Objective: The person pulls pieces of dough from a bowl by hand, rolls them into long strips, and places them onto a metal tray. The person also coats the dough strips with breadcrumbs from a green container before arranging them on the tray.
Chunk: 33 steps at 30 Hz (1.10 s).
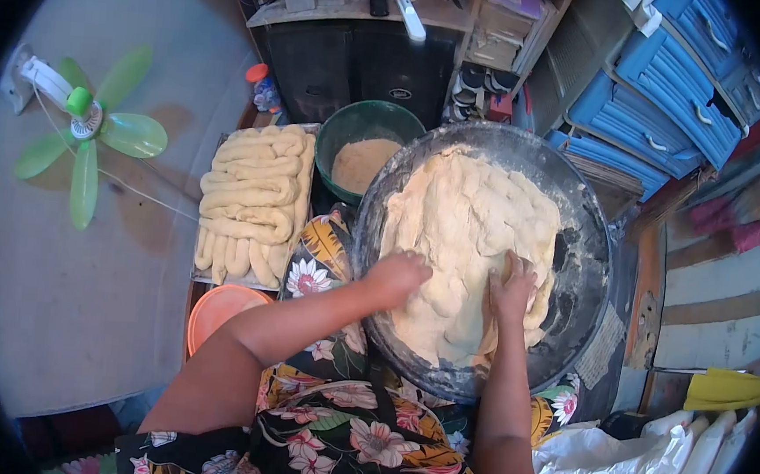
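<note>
A wide mass of pale dough [465, 212] fills most of a big black round basin [586, 251] in front of me. At the dough's left edge my left hand [399, 278] has its fingers curled into it; the fingertips are partly hidden. My right hand [512, 290] grips a raised fold on the dough's right part, thumb and fingers bent around it. The basin's inner wall is dusted with flour.
Left of the basin, thick dough ropes [251, 188] lie on a tray [204, 276]. A green tub [331, 156] holds brownish powder. An orange lid or basin [216, 309] sits nearer me. Blue drawers [672, 94], a wall fan [86, 124] and white sacks [615, 469] surround the space.
</note>
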Available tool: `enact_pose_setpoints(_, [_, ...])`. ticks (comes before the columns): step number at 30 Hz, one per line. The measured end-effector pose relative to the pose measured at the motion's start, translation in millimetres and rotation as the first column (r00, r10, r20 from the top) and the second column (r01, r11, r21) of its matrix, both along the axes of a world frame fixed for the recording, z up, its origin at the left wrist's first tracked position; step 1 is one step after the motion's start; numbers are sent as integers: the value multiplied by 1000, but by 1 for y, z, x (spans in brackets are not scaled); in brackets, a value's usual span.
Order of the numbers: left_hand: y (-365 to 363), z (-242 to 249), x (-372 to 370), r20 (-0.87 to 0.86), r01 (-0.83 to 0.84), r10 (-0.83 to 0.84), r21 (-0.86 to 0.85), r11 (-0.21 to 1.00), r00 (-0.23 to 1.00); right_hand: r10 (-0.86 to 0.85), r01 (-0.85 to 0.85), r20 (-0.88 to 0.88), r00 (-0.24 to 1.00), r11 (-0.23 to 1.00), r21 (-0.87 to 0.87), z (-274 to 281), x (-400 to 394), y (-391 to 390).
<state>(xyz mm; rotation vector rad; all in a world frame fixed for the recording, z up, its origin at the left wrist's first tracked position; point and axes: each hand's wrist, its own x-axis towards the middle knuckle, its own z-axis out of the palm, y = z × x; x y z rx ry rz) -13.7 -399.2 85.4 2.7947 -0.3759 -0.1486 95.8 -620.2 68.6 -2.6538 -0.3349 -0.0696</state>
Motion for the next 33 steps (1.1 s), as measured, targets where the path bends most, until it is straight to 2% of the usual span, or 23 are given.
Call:
enact_pose_setpoints(2, [-10,11,-14,39,-35,41,-142,989,998,21,-36,96,995,988,152,-1,22,7])
enact_pose_setpoints(3, [-12,10,-16,46,-38,44,-142,989,998,33,-46,58,998,972,230,-6,44,9])
enact_pose_setpoints(4, [-14,8,-17,-3,-137,141,-259,956,990,36,-50,64,997,972,231,-7,61,18])
enact_pose_setpoints(5, [-13,7,-15,-61,-233,227,-366,901,972,66,-72,38,997,982,175,-7,76,27])
enact_pose_setpoints(6, [-11,3,-9,-53,-230,227,-363,903,973,92,-92,9,996,988,121,-9,89,36])
enact_pose_setpoints(7, [-9,-3,2,-6,-279,303,-405,871,953,90,-92,17,996,988,124,-17,100,47])
enact_pose_setpoints(8, [-7,-9,10,36,-324,380,-451,831,924,145,-148,58,988,988,54,-27,107,60])
enact_pose_setpoints(10, [1,-9,25,4,-354,408,-490,796,913,209,-208,104,972,978,-24,-21,111,76])
enact_pose_setpoints(11, [5,-9,29,-39,-387,432,-524,759,901,258,-253,48,965,964,-85,-16,112,78])
enact_pose_setpoints(12, [7,-12,30,-37,-390,439,-528,754,898,301,-300,-13,953,943,-145,-9,109,79])
enact_pose_setpoints(15, [10,-18,31,-62,-368,404,-554,747,913,283,-287,-47,958,947,-142,7,94,76])
enact_pose_setpoints(17, [9,-19,31,-14,-305,355,-544,782,935,266,-272,-61,962,952,-137,8,80,76])
enact_pose_setpoints(19, [9,-16,32,-37,-313,353,-555,771,935,292,-269,146,945,950,-157,5,68,76])
enact_pose_setpoints(20, [9,-15,32,-62,-320,348,-566,759,935,293,-270,148,945,950,-156,2,69,74])
enact_pose_setpoints(22, [9,-16,32,-47,-311,350,-580,753,936,277,-274,-41,960,960,61,2,75,69])
enact_pose_setpoints(23, [9,-17,33,-34,-301,350,-594,746,936,279,-276,-38,960,959,59,3,80,67])
enact_pose_setpoints(25, [10,-18,34,-51,-306,347,-602,738,936,206,-127,-345,916,963,239,20,82,66])
enact_pose_setpoints(26, [11,-18,36,-66,-312,344,-608,730,937,209,-132,-339,917,963,236,18,89,66])
enact_pose_setpoints(28, [10,-15,38,-44,-296,350,-637,712,936,277,-171,-211,938,894,415,4,104,71])
enact_pose_setpoints(29, [9,-15,38,-32,-282,349,-660,696,937,278,-174,-211,937,895,410,-5,111,78])
enact_pose_setpoints(31, [8,-16,39,-35,-287,351,-655,699,936,232,-232,152,961,973,-17,-12,121,101])
enact_pose_setpoints(32, [7,-16,40,-34,-290,353,-646,706,935,232,-231,150,961,973,-20,-13,119,108])
enact_pose_setpoints(33, [7,-14,40,-34,-289,352,-646,706,935,236,-198,153,960,953,-229,-9,112,119])
